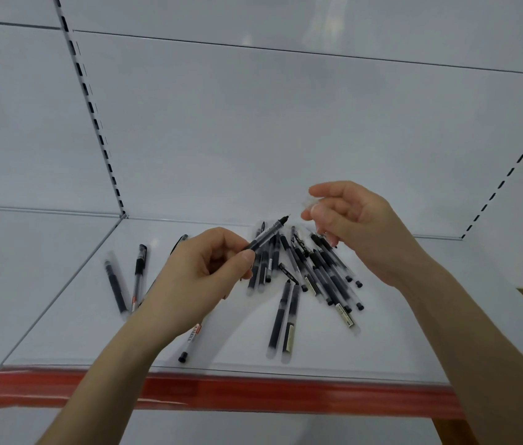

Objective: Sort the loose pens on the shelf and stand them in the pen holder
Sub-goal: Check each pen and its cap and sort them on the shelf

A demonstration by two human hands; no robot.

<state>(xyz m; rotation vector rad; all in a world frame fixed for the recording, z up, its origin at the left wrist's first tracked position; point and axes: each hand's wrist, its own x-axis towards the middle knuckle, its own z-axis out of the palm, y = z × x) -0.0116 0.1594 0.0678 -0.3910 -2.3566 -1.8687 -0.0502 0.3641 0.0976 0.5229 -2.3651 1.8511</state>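
My left hand (202, 274) pinches an uncapped black pen (268, 234) by its barrel, the bare tip pointing up and right. My right hand (353, 226) is just right of that tip and holds a clear pen cap (310, 200) between thumb and fingers. Under both hands several black pens with frosted caps lie in a loose pile (314, 271) on the white shelf (70, 319). Two pens (284, 319) lie side by side nearer the front. No pen holder is in view.
Two more pens (125, 281) lie apart at the left of the shelf, and a red-labelled pen (191, 342) lies under my left forearm. A red price rail (253, 390) runs along the shelf's front edge. White back panels with slotted uprights (93, 117) close in the shelf.
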